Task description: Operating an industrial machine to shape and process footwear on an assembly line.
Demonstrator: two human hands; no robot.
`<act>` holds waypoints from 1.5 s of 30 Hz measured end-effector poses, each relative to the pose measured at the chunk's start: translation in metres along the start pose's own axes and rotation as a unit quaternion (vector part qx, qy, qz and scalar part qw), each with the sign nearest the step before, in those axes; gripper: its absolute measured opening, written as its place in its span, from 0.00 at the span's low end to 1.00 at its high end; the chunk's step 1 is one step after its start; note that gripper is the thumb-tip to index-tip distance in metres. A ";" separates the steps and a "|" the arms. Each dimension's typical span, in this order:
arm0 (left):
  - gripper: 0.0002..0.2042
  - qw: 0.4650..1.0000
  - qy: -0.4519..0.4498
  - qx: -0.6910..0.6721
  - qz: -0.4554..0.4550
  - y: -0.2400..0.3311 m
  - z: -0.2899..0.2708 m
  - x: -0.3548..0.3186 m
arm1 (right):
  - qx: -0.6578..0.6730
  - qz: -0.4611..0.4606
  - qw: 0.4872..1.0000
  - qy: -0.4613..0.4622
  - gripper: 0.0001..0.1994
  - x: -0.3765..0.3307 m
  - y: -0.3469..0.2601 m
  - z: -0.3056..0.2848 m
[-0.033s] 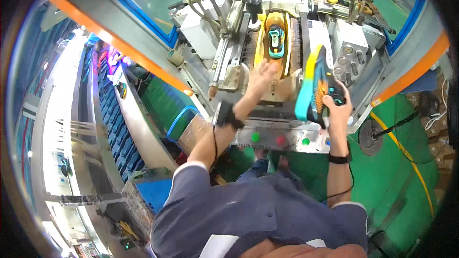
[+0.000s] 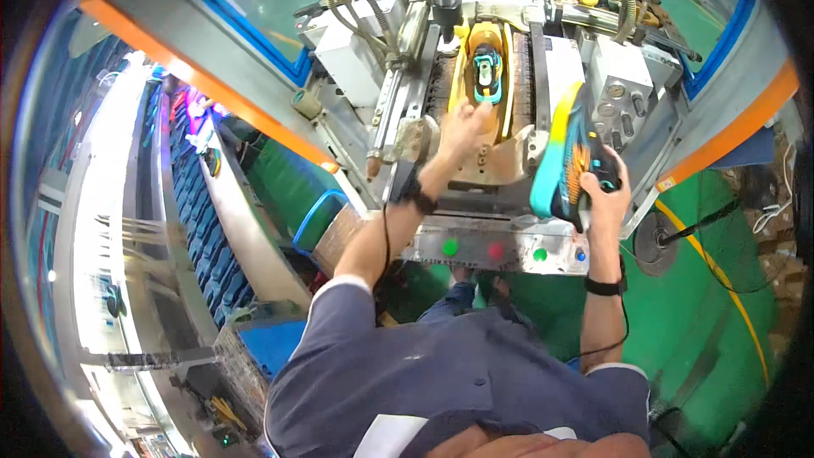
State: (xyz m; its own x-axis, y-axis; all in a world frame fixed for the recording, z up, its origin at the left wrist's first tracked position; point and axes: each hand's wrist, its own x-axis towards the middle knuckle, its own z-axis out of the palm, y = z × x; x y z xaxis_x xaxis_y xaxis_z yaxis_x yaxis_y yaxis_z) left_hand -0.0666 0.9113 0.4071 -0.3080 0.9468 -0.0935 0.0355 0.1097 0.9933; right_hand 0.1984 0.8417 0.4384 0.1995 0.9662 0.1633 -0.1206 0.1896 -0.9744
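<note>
Shoe sole [image 2: 561,155], teal and yellow with orange tread, stands on edge over the right front corner of the press machine [image 2: 356,51], gripped by the right hand [image 2: 604,191]. Yellow mould [image 2: 485,76] with a teal insert lies at the machine's centre; the left hand [image 2: 462,125], fingers spread open, touches its near end. Green, red and blue round buttons [image 2: 494,249] line the front edge.

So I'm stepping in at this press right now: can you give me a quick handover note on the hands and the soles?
Left hand: open, reaching onto the yellow sole lying in the mould.
Right hand: gripping a second sole, teal and yellow, held upright beside the mould.
Done: one sole lifted clear.
Left: the sole in the mould is not yet out.
Button panel is untouched below.
</note>
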 end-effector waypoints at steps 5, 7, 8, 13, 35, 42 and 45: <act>0.41 0.988 0.055 0.118 0.078 -0.053 0.037 0.155 | -0.091 -0.001 0.992 0.086 0.26 0.020 -0.023 -0.006; 0.41 0.955 0.113 0.271 0.041 -0.057 0.052 0.179 | -0.129 -0.004 0.987 0.099 0.26 0.032 -0.022 0.000; 0.41 0.936 0.132 0.322 0.040 -0.061 0.056 0.189 | -0.176 -0.020 0.980 0.095 0.26 0.039 -0.019 0.003; 0.34 0.967 0.155 0.193 0.057 -0.107 0.033 0.220 | -0.279 -0.054 0.957 0.054 0.27 0.112 0.000 0.025; 0.20 0.885 0.385 -0.235 -0.115 -0.003 -0.198 -0.267 | -0.615 -0.226 0.741 -0.144 0.30 0.258 0.238 0.251; 0.17 0.792 0.476 -0.368 -0.103 -0.040 -0.149 -0.322 | -0.210 -0.276 0.814 -0.467 0.11 -0.066 0.122 0.218; 0.17 0.795 0.474 -0.362 -0.112 -0.048 -0.128 -0.345 | -0.213 -0.299 0.767 -0.527 0.10 -0.118 0.209 0.202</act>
State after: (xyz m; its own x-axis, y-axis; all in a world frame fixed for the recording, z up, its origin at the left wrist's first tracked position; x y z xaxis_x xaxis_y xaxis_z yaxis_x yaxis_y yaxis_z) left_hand -0.0836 0.5411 0.4006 -0.8197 0.2373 -0.5213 -0.5718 -0.2843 0.7696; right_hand -0.0464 0.8027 0.2465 -0.8276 0.3771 0.4158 0.0594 0.7955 -0.6031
